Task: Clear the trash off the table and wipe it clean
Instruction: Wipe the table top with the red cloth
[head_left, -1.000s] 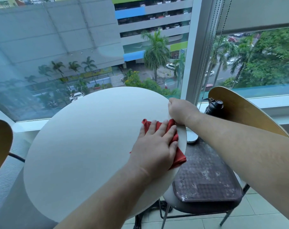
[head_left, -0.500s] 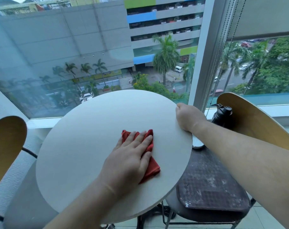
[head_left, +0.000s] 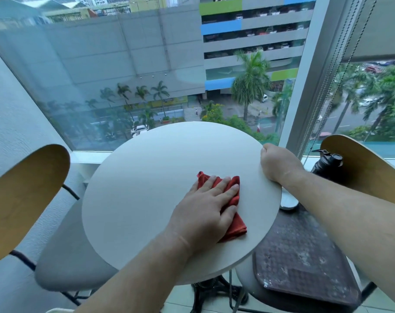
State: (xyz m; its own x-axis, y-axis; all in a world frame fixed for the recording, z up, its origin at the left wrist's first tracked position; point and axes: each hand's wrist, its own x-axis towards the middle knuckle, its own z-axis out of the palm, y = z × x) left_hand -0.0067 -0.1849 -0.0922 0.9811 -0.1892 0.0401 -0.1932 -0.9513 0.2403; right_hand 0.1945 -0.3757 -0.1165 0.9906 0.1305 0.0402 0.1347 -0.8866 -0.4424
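Note:
A round white table (head_left: 146, 177) stands by the window, bare apart from a red cloth (head_left: 233, 220) lying right of its middle. My left hand (head_left: 205, 211) presses flat on the cloth with straight fingers, covering most of it. My right hand (head_left: 276, 164) grips the table's right rim, fingers curled over the edge.
A chair on the right carries a dark tray (head_left: 305, 263), a black bottle (head_left: 326, 163) and a small white dish (head_left: 288, 201); its wooden back (head_left: 368, 172) rises behind. Another chair with a wooden back (head_left: 22, 199) and grey seat (head_left: 67, 256) stands left. The window (head_left: 146, 75) is just beyond.
My left hand slid the red cloth from the table's right edge toward the middle. My right hand has stayed on the rim.

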